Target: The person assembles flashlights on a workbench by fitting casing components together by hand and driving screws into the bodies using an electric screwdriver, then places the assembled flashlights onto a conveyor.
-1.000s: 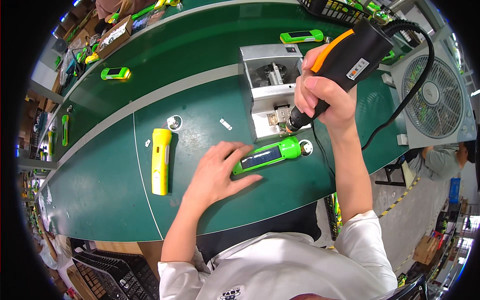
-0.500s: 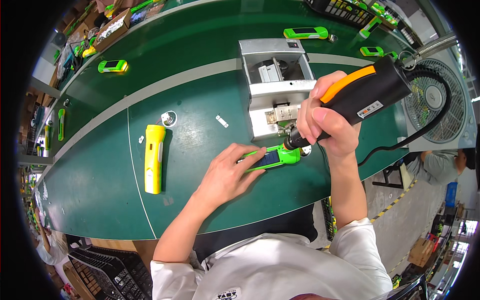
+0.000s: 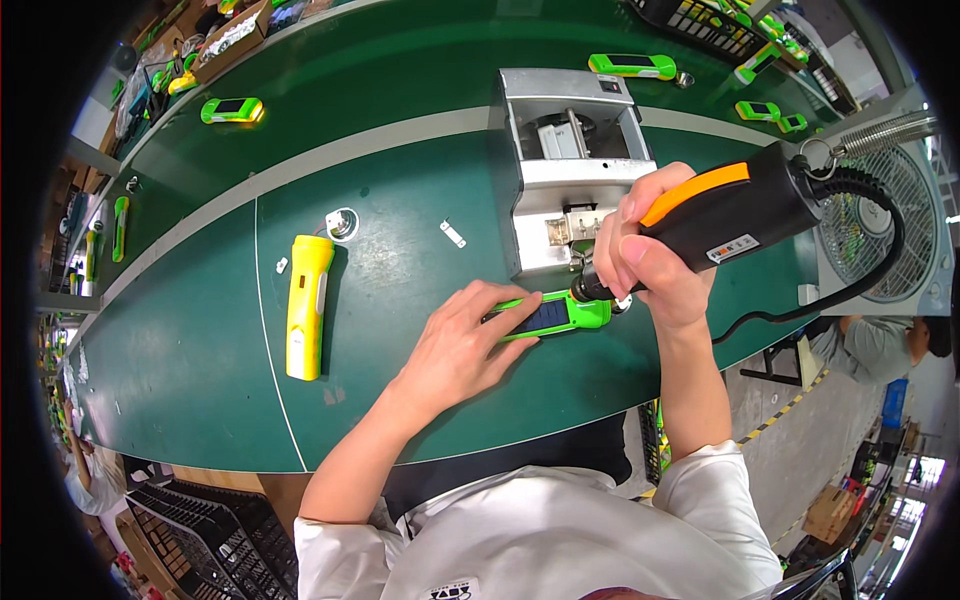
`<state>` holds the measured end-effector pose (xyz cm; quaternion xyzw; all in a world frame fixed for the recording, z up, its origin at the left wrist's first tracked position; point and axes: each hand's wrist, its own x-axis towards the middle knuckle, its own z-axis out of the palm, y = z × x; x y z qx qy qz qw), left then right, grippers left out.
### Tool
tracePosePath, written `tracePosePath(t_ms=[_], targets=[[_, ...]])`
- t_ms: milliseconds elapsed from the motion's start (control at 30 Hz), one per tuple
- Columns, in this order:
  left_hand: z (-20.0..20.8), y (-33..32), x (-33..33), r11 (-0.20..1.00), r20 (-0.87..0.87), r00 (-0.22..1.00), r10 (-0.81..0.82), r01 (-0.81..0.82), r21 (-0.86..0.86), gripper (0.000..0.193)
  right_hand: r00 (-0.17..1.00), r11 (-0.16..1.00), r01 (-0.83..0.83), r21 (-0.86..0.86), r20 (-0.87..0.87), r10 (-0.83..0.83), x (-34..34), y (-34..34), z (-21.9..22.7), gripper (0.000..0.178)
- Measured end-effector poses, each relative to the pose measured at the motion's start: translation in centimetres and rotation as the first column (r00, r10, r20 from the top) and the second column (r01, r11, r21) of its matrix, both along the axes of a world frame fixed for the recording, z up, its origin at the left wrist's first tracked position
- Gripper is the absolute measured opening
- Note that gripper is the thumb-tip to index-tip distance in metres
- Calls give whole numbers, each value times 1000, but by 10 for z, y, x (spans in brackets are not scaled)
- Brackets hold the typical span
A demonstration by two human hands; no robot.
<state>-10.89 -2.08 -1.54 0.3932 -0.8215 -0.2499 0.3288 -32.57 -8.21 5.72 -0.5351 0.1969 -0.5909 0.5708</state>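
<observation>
My left hand (image 3: pixel 468 335) is closed round one end of a green flashlight (image 3: pixel 590 312) with a dark solar panel, pressed flat on the green table. In my right hand (image 3: pixel 660 255) is a black electric screwdriver (image 3: pixel 745 205) with an orange lever, held at a slant. Its tip meets the flashlight's head end; the exact contact point is hidden. Just behind stands a silver screw feeder (image 3: pixel 585 177). Left of my hands lies a yellow flashlight (image 3: pixel 308 310), with a round reflector piece (image 3: pixel 342 224) at its top end. A small white strip (image 3: pixel 453 234) rests between it and the feeder.
Several green flashlights, such as one at the far left (image 3: pixel 232 110) and one at the back (image 3: pixel 632 66), lie on the far strip of table. A black crate (image 3: pixel 700 30) stands at the back right. The screwdriver's cable (image 3: pixel 850 288) loops in front of a fan (image 3: pixel 870 240).
The view has shifted slightly, so things on the table appear a little displaced. Both hands keep their hold, and the screwdriver stays at the flashlight's head end.
</observation>
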Motion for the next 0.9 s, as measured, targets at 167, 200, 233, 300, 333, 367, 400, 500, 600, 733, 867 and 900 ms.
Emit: tracePosePath(t_ms=[167, 200, 233, 300, 333, 367, 400, 500, 600, 733, 867, 900], targets=[[-2, 1, -1, 1000, -11, 1000, 1, -1, -10, 42, 971, 991, -32, -127, -238, 1, 1, 2, -4, 26], [-2, 1, 0, 1000, -4, 1000, 1, -1, -7, 42, 972, 997, 74, -23, -224, -77, 3, 7, -1, 19], [-2, 1, 0, 1000, 3, 1000, 2, -2, -5, 42, 971, 997, 71, -24, -225, -75, 4, 7, -1, 19], [-2, 2, 1, 1000, 1, 1000, 4, -4, 2, 41, 983, 999, 40, 13, -179, -37, 4, 7, -3, 19], [-2, 2, 1, 1000, 0, 1000, 4, -4, 10, 41, 983, 999, 39, 11, -180, -37, 3, 7, -4, 19], [-2, 2, 1, 1000, 0, 1000, 5, -5, 7, 41, 981, 1000, 4, -13, -193, -7, 1, 6, -5, 19], [-3, 2, 0, 1000, 6, 1000, 3, -3, 3, 41, 978, 999, -30, -37, -207, 22, 0, 6, -5, 19], [-3, 3, 0, 1000, 11, 1000, 0, 0, -8, 41, 976, 997, -73, -15, -207, 68, -1, 13, -4, 19], [-4, 3, 0, 1000, 14, 1000, 4, -4, -13, 41, 979, 998, -54, -44, -201, 44, 1, 15, -8, 19], [-2, 5, 1, 998, 34, 999, -13, 15, -56, 41, 962, 996, -48, -77, -272, 26, -2, 21, -10, 22], [10, 6, 1, 997, 150, 988, -33, 44, -66, 38, 992, 977, -14, -211, -125, -12, -9, 27, 7, 26], [15, 5, -1, 997, 152, 988, -31, 42, -70, 38, 997, 971, -63, -233, 28, 71, -10, 28, 18, 27]])
